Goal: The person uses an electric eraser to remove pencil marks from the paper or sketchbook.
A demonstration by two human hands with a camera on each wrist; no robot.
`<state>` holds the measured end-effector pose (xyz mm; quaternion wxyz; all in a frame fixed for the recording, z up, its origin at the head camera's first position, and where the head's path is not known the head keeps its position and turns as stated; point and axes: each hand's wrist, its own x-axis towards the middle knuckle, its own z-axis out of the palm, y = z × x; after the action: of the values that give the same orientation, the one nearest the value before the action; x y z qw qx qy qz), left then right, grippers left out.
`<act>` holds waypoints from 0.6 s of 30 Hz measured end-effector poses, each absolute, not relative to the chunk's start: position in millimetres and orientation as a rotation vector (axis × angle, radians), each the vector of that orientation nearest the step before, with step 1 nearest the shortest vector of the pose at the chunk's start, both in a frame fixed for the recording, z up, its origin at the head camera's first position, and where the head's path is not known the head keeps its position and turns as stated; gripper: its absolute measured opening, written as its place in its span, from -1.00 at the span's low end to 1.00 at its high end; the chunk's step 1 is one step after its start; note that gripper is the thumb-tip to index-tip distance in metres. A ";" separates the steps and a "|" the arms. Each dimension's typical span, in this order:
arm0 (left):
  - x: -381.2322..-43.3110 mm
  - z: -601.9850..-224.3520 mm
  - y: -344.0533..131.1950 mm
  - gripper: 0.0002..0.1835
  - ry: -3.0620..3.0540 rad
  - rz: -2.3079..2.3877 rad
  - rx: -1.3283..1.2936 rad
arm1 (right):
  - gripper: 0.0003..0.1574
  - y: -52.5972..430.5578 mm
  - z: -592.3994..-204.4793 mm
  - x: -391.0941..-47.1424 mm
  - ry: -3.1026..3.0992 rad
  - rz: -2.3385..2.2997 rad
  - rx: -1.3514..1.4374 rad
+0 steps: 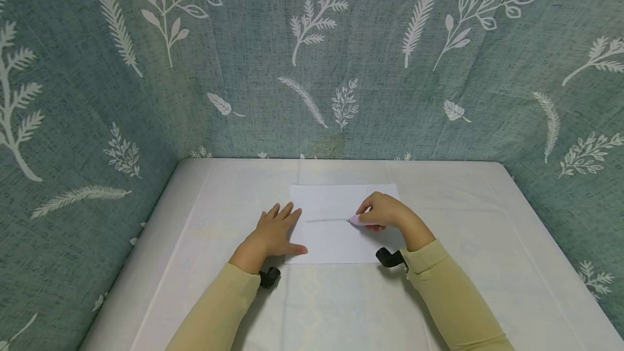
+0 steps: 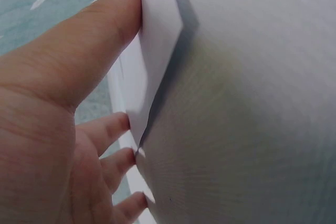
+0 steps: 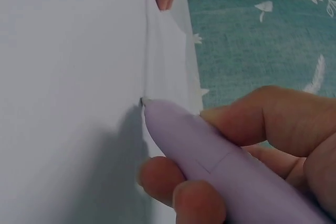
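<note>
Pinching: right hand (image 1: 387,213) | lilac pen (image 3: 191,137): partly covered | left hand (image 1: 270,236): spread, touching paper (image 1: 324,242)

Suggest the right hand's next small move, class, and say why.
Probably the right hand should slide the lilac tool slightly rightward, extending the grey line: the tool's tip sits at that line's right end, the paper reaches farther right, and the left hand, spread at its left edge, should help steady it.

Head cam: even, diffuse light, soft shadows by sleeves (image 1: 214,310). L wrist: dimmer, soft focus. R wrist: greyish, dk shadow on paper (image 3: 68,51) nr pen (image 3: 191,140).
</note>
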<state>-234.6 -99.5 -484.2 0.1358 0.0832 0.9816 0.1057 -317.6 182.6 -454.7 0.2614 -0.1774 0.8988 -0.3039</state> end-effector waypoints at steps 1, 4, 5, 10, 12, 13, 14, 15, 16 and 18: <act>-234.6 -484.2 -99.6 0.12 2.843 0.306 0.242 | -0.78 182.7 -454.9 -317.6 2.437 -0.824 -0.473; -234.9 -484.3 -99.6 0.13 2.846 0.306 0.246 | -0.79 182.7 -456.1 -318.4 2.446 -0.840 -0.465; -234.9 -484.3 -99.7 0.13 2.848 0.307 0.247 | -0.78 182.6 -456.8 -318.9 2.446 -0.844 -0.469; -235.1 -484.5 -99.6 0.13 2.850 0.307 0.247 | -0.75 181.4 -456.9 -318.5 2.427 -0.837 -0.477; -235.0 -484.5 -99.3 0.13 2.849 0.305 0.247 | -0.76 181.5 -455.8 -318.0 2.432 -0.840 -0.468; -235.0 -484.4 -99.2 0.13 2.848 0.306 0.245 | -0.77 181.6 -455.2 -318.0 2.435 -0.845 -0.459; -234.9 -484.3 -99.0 0.13 2.847 0.306 0.243 | -0.77 181.6 -454.9 -317.8 2.440 -0.850 -0.455; -234.9 -484.2 -98.9 0.12 2.846 0.308 0.240 | -0.77 181.5 -454.7 -317.8 2.443 -0.852 -0.456; -235.1 -484.0 -98.7 0.12 2.844 0.309 0.238 | -0.77 181.7 -454.5 -317.7 2.439 -0.854 -0.459; -235.3 -483.9 -98.4 0.12 2.842 0.312 0.235 | -0.77 182.0 -454.9 -317.8 2.431 -0.846 -0.466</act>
<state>-235.3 -98.4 -483.9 0.1361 0.0810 0.9815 0.1078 -317.8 182.0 -454.9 0.2597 -0.1721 0.8974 -0.3124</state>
